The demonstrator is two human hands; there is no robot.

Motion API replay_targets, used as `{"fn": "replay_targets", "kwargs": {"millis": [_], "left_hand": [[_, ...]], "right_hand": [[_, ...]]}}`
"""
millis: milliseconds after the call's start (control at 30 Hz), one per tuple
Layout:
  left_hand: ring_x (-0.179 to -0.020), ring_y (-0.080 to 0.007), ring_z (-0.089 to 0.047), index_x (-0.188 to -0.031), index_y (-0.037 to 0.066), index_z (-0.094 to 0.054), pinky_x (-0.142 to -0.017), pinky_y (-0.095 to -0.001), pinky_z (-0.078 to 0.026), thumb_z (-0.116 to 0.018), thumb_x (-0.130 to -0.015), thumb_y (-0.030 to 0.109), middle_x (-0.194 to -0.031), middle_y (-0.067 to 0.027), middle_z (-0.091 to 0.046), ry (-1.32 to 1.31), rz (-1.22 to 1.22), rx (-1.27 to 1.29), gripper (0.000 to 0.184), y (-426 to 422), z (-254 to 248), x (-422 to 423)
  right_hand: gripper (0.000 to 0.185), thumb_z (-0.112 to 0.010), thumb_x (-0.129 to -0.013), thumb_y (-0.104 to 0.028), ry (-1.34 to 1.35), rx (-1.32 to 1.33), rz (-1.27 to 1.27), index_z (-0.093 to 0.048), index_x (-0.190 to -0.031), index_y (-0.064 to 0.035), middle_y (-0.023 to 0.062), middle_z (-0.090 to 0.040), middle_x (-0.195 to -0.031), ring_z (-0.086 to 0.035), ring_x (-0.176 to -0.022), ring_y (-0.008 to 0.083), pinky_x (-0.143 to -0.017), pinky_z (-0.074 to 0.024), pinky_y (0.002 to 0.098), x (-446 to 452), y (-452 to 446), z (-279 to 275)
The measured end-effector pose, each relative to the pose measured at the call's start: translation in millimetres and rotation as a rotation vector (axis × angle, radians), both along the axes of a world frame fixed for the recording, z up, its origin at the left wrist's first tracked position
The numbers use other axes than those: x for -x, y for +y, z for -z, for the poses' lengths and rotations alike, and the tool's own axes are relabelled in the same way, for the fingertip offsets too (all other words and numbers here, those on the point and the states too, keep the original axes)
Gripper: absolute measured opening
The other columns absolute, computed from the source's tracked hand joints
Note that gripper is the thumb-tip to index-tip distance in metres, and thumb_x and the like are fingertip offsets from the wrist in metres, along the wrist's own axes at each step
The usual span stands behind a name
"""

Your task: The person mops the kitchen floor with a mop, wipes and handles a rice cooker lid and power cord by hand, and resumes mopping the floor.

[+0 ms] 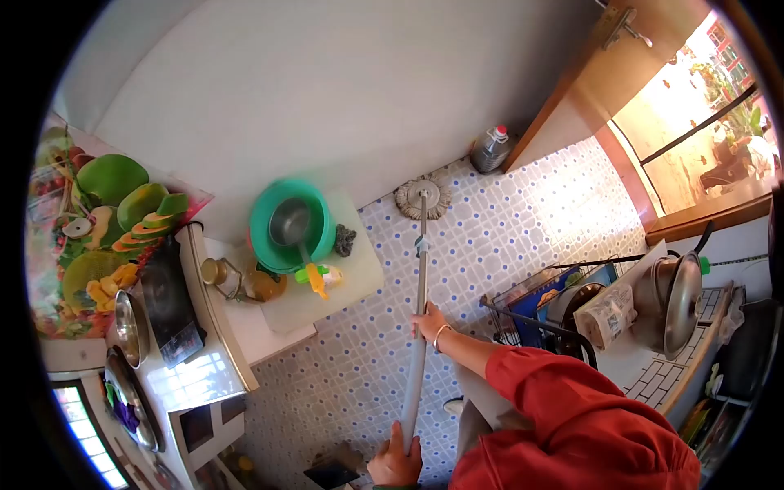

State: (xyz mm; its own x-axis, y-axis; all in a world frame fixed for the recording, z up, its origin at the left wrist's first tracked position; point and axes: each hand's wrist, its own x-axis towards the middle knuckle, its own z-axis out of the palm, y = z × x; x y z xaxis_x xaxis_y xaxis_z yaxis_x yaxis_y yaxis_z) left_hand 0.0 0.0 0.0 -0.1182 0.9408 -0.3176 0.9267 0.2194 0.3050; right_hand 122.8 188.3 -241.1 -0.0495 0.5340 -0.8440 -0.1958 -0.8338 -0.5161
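Observation:
A mop with a round stringy head and a long grey handle reaches from the bottom of the view up toward the wall. The head lies flat on the patterned tile floor. My right hand, a bangle at its wrist and a red sleeve behind it, is closed around the middle of the handle. Lower down, my left hand grips the handle's end, its thumb lying along it. Part of that hand is cut off by the frame's bottom edge.
By the wall stands a red-capped bottle, beside an open door. A green basin holding a pot sits on a low counter at left. A stove is beyond it. Right, a wire rack stands near stacked pots.

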Motion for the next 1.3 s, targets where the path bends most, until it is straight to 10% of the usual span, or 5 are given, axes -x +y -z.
{"fn": "replay_targets", "kwargs": {"millis": [700, 967, 1167, 1233, 1300], "left_hand": [[-0.05, -0.0329, -0.057, -0.107, 0.011, -0.053, -0.046, -0.043, -0.046, -0.063, -0.069, 0.026, -0.059, -0.0134, -0.057, 0.002, 0.002, -0.005, 0.042, 60.7, 41.6, -41.4], [-0.052, -0.0325, -0.058, -0.116, 0.013, -0.046, -0.045, -0.0433, -0.047, -0.059, -0.073, 0.032, -0.066, -0.0133, -0.058, -0.027, 0.001, 0.109, 0.048, -49.5, 36.2, -40.2], [-0.052, -0.0305, -0.058, -0.114, 0.019, -0.052, -0.043, -0.0404, -0.046, -0.056, -0.076, 0.036, -0.07, -0.016, -0.059, 0.134, 0.019, 0.039, 0.042, -160.5, -23.8, 16.2], [-0.057, -0.0315, -0.059, -0.112, 0.018, -0.054, -0.046, -0.0407, -0.047, -0.057, -0.076, 0.034, -0.082, -0.0179, -0.06, 0.054, -0.113, 0.309, 0.039, -183.8, -53.8, 35.5], [-0.064, -0.0312, -0.06, -0.112, 0.016, -0.054, -0.05, -0.0388, -0.048, -0.059, -0.075, 0.031, -0.095, -0.0166, -0.059, 0.357, 0.172, 0.061, 0.04, -233.0, -56.3, 54.8]], "right_hand": [[0.013, -0.05, -0.073, 0.001, -0.096, -0.065, 0.292, -0.043, -0.083, -0.0008, 0.0104, -0.049, -0.056, -0.049, -0.043, 0.0209, -0.036, -0.0421, 0.0341, -50.9, 56.3, 26.2], [0.024, -0.047, -0.076, -0.012, -0.763, -0.074, -0.171, -0.041, -0.097, -0.0012, 0.0184, -0.056, -0.079, -0.059, -0.067, 0.0294, -0.055, -0.0477, 0.0392, -37.5, -50.7, 46.5], [0.038, -0.051, -0.075, -0.018, -0.569, 0.194, -0.183, -0.033, -0.105, -0.0046, 0.023, -0.057, -0.085, -0.058, -0.077, 0.0378, -0.065, -0.0478, 0.0461, 29.0, -170.2, -39.9], [0.039, -0.051, -0.076, -0.016, -0.67, 0.021, -0.486, -0.027, -0.104, -0.0026, 0.022, -0.057, -0.076, -0.06, -0.063, 0.0332, -0.053, -0.0501, 0.0413, 56.6, -229.4, 9.6], [0.04, -0.05, -0.076, -0.013, -0.414, 0.208, -0.28, -0.024, -0.104, -0.0019, 0.0198, -0.057, -0.072, -0.06, -0.054, 0.0287, -0.046, -0.0504, 0.037, 74.5, -244.2, -41.9]]}}
